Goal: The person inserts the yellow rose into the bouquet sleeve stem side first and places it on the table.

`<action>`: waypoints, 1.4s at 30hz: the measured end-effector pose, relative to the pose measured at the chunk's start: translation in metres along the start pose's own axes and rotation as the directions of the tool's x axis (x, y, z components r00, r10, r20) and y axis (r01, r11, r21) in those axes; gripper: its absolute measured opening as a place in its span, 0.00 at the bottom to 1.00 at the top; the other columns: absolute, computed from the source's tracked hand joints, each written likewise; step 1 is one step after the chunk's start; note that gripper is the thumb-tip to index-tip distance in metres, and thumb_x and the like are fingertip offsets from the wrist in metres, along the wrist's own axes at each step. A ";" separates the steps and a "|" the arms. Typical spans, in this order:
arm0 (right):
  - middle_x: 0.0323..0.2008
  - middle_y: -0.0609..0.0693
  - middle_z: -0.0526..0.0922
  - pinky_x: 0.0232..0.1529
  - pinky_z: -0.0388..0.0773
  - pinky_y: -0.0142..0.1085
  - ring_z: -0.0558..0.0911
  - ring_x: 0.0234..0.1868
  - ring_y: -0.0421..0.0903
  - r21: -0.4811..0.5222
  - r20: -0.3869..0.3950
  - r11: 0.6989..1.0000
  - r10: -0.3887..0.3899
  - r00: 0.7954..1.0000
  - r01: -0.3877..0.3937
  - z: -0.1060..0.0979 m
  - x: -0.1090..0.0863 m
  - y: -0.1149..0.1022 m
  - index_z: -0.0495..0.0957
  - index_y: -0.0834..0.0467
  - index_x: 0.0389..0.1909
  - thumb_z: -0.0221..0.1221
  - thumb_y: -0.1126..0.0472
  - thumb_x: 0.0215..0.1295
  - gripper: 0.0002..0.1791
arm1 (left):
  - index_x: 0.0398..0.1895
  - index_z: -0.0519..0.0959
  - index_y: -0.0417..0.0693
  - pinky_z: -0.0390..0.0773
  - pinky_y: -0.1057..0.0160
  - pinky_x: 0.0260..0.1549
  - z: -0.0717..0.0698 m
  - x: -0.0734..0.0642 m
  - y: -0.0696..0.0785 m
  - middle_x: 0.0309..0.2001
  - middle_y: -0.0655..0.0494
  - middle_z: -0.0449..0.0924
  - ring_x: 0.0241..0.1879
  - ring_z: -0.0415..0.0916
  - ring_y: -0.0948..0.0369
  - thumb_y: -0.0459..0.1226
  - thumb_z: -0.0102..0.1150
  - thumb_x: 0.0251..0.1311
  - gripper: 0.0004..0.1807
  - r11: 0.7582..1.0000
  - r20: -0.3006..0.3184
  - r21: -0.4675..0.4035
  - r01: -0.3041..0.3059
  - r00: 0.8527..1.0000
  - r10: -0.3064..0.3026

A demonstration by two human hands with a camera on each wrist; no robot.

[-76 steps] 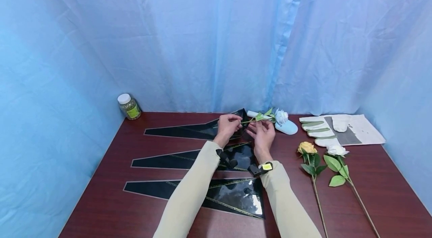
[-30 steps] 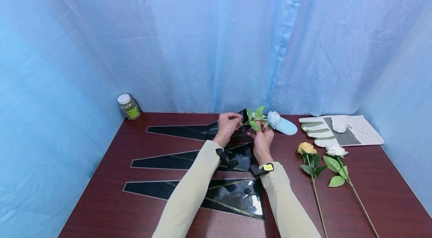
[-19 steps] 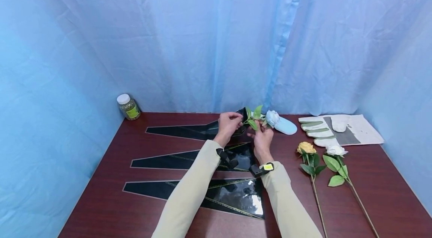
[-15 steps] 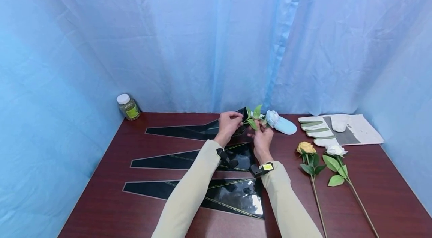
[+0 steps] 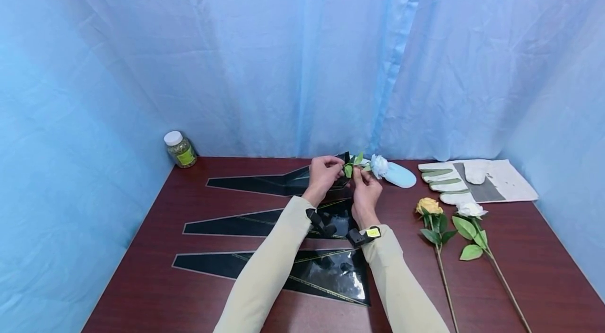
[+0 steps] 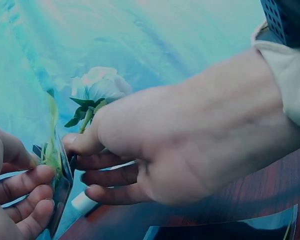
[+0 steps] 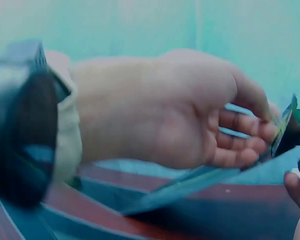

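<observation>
In the head view, my left hand [image 5: 324,175] pinches the mouth of a black flower sleeve [image 5: 298,180], its narrow tail pointing left. A pale blue-white rose [image 5: 379,166] lies with its stem end inside that sleeve, bloom to the right. Thumb and fingers of my right hand [image 5: 366,194] pinch its stem below the bloom. Green leaves [image 5: 348,170] are bunched at the mouth between both hands. In the left wrist view, the rose [image 6: 102,87] rises above the right thumb, and left fingers [image 6: 27,185] press together at the sleeve's edge. Right wrist view: left fingertips meet the sleeve's dark corner [image 7: 289,136].
Two more flat black sleeves, a middle one [image 5: 227,223] and a front one [image 5: 326,275], lie nearer. A yellow rose [image 5: 429,207] and a white rose [image 5: 471,210] lie right. Behind are work gloves [image 5: 501,180], a light-blue oval thing [image 5: 400,176] and a white-capped jar [image 5: 181,150].
The pale rose has moved left, its stem deeper in the sleeve and its leaves now at the mouth. My right hand has shifted slightly left; my left hand stays at the sleeve's edge.
</observation>
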State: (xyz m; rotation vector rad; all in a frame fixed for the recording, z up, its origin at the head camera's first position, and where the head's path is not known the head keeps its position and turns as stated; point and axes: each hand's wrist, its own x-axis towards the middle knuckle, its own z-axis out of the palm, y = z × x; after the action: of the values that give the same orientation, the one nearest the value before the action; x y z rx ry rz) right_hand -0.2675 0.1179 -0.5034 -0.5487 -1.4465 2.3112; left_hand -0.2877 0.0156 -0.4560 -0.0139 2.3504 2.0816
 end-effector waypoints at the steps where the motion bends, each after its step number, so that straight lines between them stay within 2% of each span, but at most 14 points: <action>1: 0.27 0.39 0.82 0.29 0.80 0.30 0.80 0.26 0.36 0.024 -0.014 1.000 0.016 1.000 -0.016 0.001 0.000 -0.001 0.83 0.57 0.37 0.63 0.60 0.67 0.04 | 0.38 0.88 0.39 0.81 0.69 0.29 0.000 0.000 0.000 0.31 0.42 0.87 0.28 0.83 0.57 0.30 0.60 0.64 0.07 1.000 0.003 -0.006 -0.001 1.000 0.001; 4: 0.28 0.38 0.83 0.29 0.80 0.30 0.82 0.28 0.35 0.072 -0.029 0.996 0.055 0.998 -0.053 0.002 -0.001 -0.003 0.82 0.56 0.40 0.63 0.58 0.67 0.06 | 0.38 0.87 0.39 0.81 0.69 0.29 -0.001 -0.001 0.000 0.32 0.40 0.87 0.28 0.83 0.57 0.30 0.59 0.64 0.07 1.000 0.005 -0.021 -0.007 1.000 0.007; 11: 0.28 0.39 0.86 0.27 0.81 0.29 0.85 0.29 0.34 0.160 -0.027 0.985 0.068 0.997 -0.063 0.000 0.000 -0.005 0.78 0.56 0.38 0.64 0.55 0.66 0.09 | 0.39 0.87 0.38 0.80 0.70 0.28 -0.002 -0.001 0.001 0.35 0.36 0.87 0.36 0.85 0.44 0.30 0.59 0.64 0.08 1.000 0.007 -0.022 -0.010 1.000 0.011; 14: 0.27 0.39 0.85 0.27 0.81 0.28 0.85 0.28 0.34 0.139 -0.039 0.989 0.053 0.998 -0.047 0.000 -0.001 -0.005 0.80 0.54 0.36 0.65 0.56 0.65 0.06 | 0.38 0.87 0.39 0.80 0.70 0.28 -0.001 -0.001 0.002 0.32 0.40 0.87 0.33 0.85 0.48 0.30 0.59 0.64 0.07 1.000 -0.002 -0.005 -0.013 1.000 0.013; 16: 0.26 0.39 0.83 0.27 0.81 0.28 0.83 0.27 0.34 0.111 -0.052 0.993 0.042 0.998 -0.036 0.001 -0.001 -0.004 0.80 0.52 0.33 0.66 0.58 0.64 0.04 | 0.38 0.87 0.40 0.80 0.70 0.28 -0.001 0.000 0.003 0.30 0.44 0.87 0.29 0.84 0.55 0.31 0.60 0.64 0.07 1.000 -0.005 0.016 -0.016 1.000 0.016; 20: 0.24 0.38 0.80 0.30 0.80 0.27 0.80 0.25 0.33 0.072 -0.077 0.997 0.023 0.997 -0.018 0.002 -0.001 -0.002 0.80 0.51 0.27 0.67 0.61 0.63 0.07 | 0.38 0.87 0.40 0.79 0.70 0.28 0.000 0.000 0.005 0.29 0.47 0.86 0.26 0.80 0.64 0.31 0.60 0.64 0.07 0.998 0.006 0.059 -0.034 0.999 0.033; 23: 0.25 0.37 0.82 0.38 0.79 0.27 0.79 0.31 0.33 0.045 -0.081 0.999 0.003 0.997 0.000 0.003 0.000 -0.002 0.84 0.55 0.32 0.67 0.64 0.63 0.01 | 0.39 0.87 0.39 0.79 0.69 0.28 0.001 0.000 0.007 0.30 0.46 0.86 0.26 0.79 0.65 0.30 0.59 0.64 0.07 0.995 0.025 0.079 -0.053 0.998 0.051; 26: 0.27 0.37 0.84 0.43 0.76 0.29 0.79 0.35 0.35 0.022 -0.073 1.000 -0.007 0.997 0.009 0.003 0.001 -0.001 0.86 0.59 0.38 0.66 0.66 0.62 0.04 | 0.40 0.87 0.39 0.80 0.68 0.29 0.002 -0.001 0.007 0.32 0.46 0.85 0.27 0.79 0.64 0.28 0.58 0.64 0.08 0.994 0.050 0.092 -0.065 0.997 0.060; 29: 0.26 0.38 0.84 0.38 0.75 0.30 0.78 0.31 0.35 0.007 -0.061 1.000 0.012 0.998 -0.011 0.002 0.001 -0.002 0.86 0.56 0.34 0.65 0.66 0.62 0.03 | 0.39 0.86 0.41 0.80 0.68 0.30 0.001 -0.002 0.007 0.32 0.46 0.85 0.28 0.80 0.62 0.27 0.57 0.64 0.08 0.992 0.072 0.100 -0.079 0.995 0.072; 32: 0.19 0.38 0.80 0.27 0.71 0.28 0.74 0.21 0.35 0.007 -0.042 0.999 0.049 0.998 -0.049 0.001 0.001 -0.003 0.85 0.52 0.26 0.64 0.66 0.63 0.08 | 0.39 0.86 0.42 0.77 0.69 0.28 0.001 -0.002 0.006 0.31 0.47 0.84 0.27 0.79 0.62 0.27 0.57 0.64 0.09 0.989 0.104 0.111 -0.101 0.990 0.090; 35: 0.16 0.38 0.79 0.21 0.67 0.26 0.70 0.15 0.35 0.012 -0.022 0.997 0.073 0.997 -0.072 0.000 0.002 -0.004 0.84 0.49 0.23 0.64 0.66 0.64 0.11 | 0.40 0.86 0.43 0.77 0.68 0.28 0.000 -0.002 0.007 0.30 0.48 0.84 0.27 0.79 0.61 0.28 0.56 0.63 0.10 0.986 0.144 0.114 -0.120 0.984 0.103; 38: 0.15 0.38 0.79 0.20 0.66 0.26 0.68 0.14 0.35 0.023 -0.019 0.998 0.064 0.998 -0.063 0.000 0.002 -0.004 0.85 0.48 0.24 0.63 0.66 0.65 0.12 | 0.43 0.86 0.43 0.82 0.60 0.33 -0.003 -0.001 0.007 0.31 0.45 0.85 0.31 0.81 0.53 0.31 0.57 0.65 0.09 0.988 0.172 0.087 -0.127 0.979 0.111; 40: 0.14 0.38 0.78 0.19 0.65 0.26 0.68 0.13 0.34 0.023 -0.026 0.998 0.051 0.998 -0.050 0.001 0.003 -0.003 0.85 0.47 0.23 0.63 0.67 0.64 0.13 | 0.45 0.86 0.42 0.84 0.51 0.39 -0.008 0.001 0.007 0.34 0.42 0.85 0.35 0.83 0.46 0.35 0.59 0.67 0.10 0.989 0.179 0.060 -0.139 0.976 0.126; 42: 0.13 0.37 0.77 0.19 0.64 0.26 0.67 0.13 0.34 0.026 -0.042 0.999 0.035 0.999 -0.034 0.001 0.003 -0.003 0.85 0.48 0.24 0.64 0.68 0.64 0.13 | 0.47 0.85 0.42 0.84 0.53 0.41 -0.015 0.004 0.007 0.37 0.40 0.85 0.38 0.83 0.45 0.38 0.60 0.67 0.12 0.985 0.179 0.054 -0.163 0.972 0.151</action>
State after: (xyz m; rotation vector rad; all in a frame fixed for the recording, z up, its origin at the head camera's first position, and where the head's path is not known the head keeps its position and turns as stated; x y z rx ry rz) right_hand -0.2703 0.1199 -0.5009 -0.6163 -1.3970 2.3269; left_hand -0.2917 0.0014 -0.4473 0.3512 2.3844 1.9709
